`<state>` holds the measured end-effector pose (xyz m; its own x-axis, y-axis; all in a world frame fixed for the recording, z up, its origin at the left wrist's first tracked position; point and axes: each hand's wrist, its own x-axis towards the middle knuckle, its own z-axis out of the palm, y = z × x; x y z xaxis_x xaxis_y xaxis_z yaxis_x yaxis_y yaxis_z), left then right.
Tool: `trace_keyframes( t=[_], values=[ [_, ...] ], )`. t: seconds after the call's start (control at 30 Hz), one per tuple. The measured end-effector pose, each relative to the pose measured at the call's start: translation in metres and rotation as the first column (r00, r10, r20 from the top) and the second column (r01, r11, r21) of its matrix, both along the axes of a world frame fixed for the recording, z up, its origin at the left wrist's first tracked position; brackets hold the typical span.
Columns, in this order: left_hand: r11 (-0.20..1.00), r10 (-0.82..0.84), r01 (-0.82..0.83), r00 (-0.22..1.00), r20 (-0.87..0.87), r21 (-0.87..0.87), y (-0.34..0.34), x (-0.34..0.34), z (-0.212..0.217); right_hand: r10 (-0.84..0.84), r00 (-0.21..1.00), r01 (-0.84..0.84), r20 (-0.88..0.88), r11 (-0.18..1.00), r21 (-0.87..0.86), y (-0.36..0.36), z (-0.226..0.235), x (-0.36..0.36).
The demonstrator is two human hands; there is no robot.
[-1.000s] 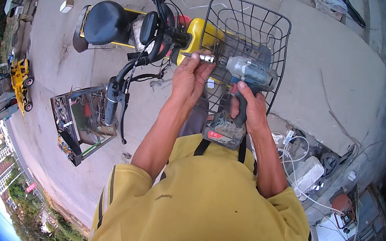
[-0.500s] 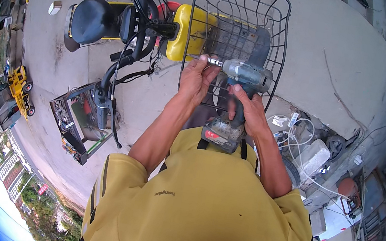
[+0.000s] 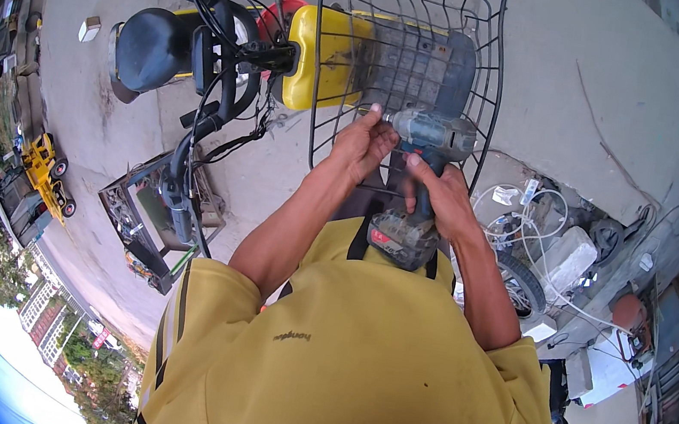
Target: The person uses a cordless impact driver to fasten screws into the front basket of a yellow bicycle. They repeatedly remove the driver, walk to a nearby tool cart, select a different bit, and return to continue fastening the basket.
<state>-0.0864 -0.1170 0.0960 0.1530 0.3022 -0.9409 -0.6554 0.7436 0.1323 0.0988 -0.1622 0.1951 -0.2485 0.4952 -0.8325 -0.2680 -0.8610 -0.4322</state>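
The cordless drill (image 3: pixel 423 150) sits at upper centre, against the wire basket (image 3: pixel 406 48); our right hand (image 3: pixel 442 193) is clamped on its grip, our left hand (image 3: pixel 362 141) closed around its nose.

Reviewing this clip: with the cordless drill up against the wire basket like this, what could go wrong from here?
The left hand sits right at the nose of the cordless drill, which the right hand grips; a slip could catch its fingertips. The tip works close to the wire basket, so it might skid off a thin wire. Loose white cables lie on the ground at the right, a possible trip hazard.
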Motion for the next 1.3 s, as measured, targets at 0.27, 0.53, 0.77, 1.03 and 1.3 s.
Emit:
trace_keyframes(
  t=[0.27, 0.53, 0.77, 1.03, 1.3],
  values=[
    [0.999, -0.043, 0.043, 0.999, -0.025, 0.007, 0.011, 0.010, -0.044, -0.447, 0.887, 0.393, -0.117, 0.863, -0.317, 0.014, -0.041, -0.019],
    [0.985, -0.169, 0.164, 0.972, -0.161, -0.046, 0.026, 0.012, -0.063, -0.635, 0.761, 0.496, -0.129, 0.700, -0.514, 0.015, -0.079, -0.023],
    [0.987, -0.156, 0.148, 0.971, -0.183, -0.056, 0.029, 0.004, -0.076, -0.660, 0.743, 0.513, -0.113, 0.669, -0.537, 0.020, -0.086, -0.030],
    [0.989, -0.144, 0.138, 0.971, -0.190, -0.048, 0.030, 0.002, -0.073, -0.554, 0.826, 0.447, -0.105, 0.757, -0.477, 0.025, -0.075, -0.030],
    [0.998, -0.063, 0.062, 0.997, -0.041, -0.018, 0.037, 0.001, -0.074, -0.432, 0.892, 0.341, -0.132, 0.835, -0.431, 0.035, -0.070, -0.023]
  ],
)
